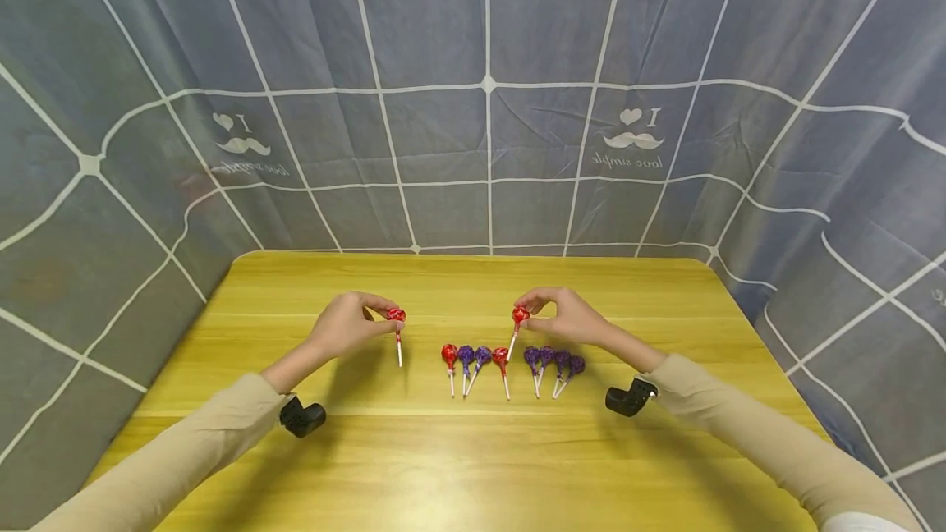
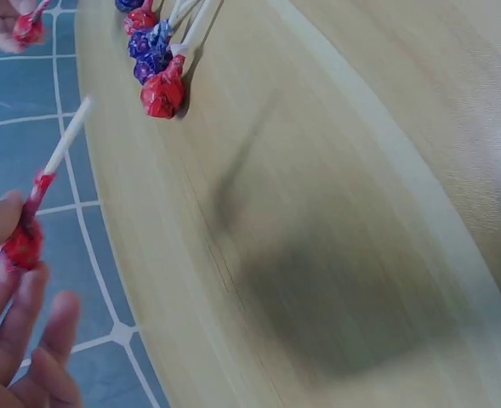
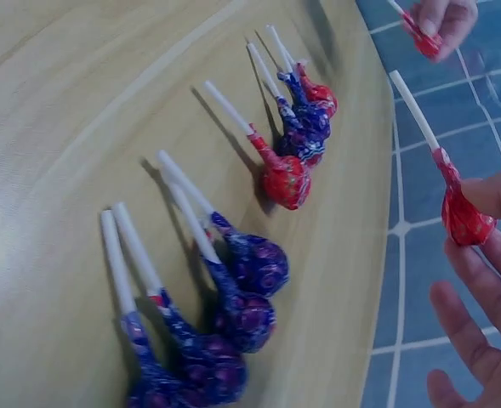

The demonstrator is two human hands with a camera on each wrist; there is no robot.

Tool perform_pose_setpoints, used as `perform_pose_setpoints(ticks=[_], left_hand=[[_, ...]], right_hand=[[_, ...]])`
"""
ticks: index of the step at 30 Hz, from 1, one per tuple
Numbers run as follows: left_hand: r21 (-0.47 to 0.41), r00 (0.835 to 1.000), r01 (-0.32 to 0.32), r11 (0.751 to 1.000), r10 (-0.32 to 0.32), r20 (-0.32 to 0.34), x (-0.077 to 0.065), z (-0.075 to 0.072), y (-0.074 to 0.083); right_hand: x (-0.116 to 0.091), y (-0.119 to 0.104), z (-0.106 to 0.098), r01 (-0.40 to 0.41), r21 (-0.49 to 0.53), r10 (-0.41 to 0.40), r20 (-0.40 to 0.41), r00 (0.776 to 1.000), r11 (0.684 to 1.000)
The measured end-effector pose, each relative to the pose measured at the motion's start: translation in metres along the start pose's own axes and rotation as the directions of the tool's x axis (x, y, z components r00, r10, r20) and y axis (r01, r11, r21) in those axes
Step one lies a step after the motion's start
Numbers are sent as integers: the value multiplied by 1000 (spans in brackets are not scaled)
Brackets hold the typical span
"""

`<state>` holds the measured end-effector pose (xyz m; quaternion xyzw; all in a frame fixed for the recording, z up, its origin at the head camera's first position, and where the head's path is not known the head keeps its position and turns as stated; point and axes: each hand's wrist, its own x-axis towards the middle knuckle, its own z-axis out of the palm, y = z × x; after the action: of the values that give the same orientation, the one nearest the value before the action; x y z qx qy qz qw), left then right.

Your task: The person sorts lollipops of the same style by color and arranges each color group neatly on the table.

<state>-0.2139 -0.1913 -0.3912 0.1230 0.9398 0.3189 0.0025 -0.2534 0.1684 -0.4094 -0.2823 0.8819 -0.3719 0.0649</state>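
Observation:
My left hand (image 1: pixel 353 325) pinches a red-wrapped lollipop (image 2: pixel 22 245) by its head between thumb and fingers, its white stick pointing down above the table. Across from it, my right hand (image 1: pixel 567 318) holds another red lollipop (image 3: pixel 466 218) the same way, stick hanging down at a slant. Below and between the hands lie more lollipops: a red one (image 1: pixel 449 355) at the left end, two purple ones (image 1: pixel 466 356) beside it, then a red one (image 1: pixel 500 358). Several purple lollipops (image 3: pixel 248 321) lie fanned out under the right hand, sticks toward the near edge.
All the loose lollipops rest on a yellowish wood-grain table (image 1: pixel 458 450). A grey-blue curtain (image 1: pixel 436 138) with white grid lines hangs behind it and along both sides. Black wrist devices (image 1: pixel 303 417) sit at the beige sleeves (image 1: pixel 724 409).

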Motion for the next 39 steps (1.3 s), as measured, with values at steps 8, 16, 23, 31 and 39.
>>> perform_pose_setpoints(ticks=[8,16,23,31,39], left_hand=[[-18,996,-13,1000,12,-83,23,6,3],[-30,997,-1,1000,-1,-78,53,17,4],[-71,998,23,997,-27,-64,80,25,-1],[-76,996,41,996,-47,-81,109,37,-1],[-113,991,64,992,-76,-111,128,50,-2]], right_hand=[[25,-7,-6,32,-27,-32,14,999,999],[55,-4,-1,-29,17,28,9,1000,999],[84,4,1,-19,74,22,-41,999,997],[109,16,1,-70,92,76,-65,995,993],[131,26,9,-108,71,111,-37,993,992]])
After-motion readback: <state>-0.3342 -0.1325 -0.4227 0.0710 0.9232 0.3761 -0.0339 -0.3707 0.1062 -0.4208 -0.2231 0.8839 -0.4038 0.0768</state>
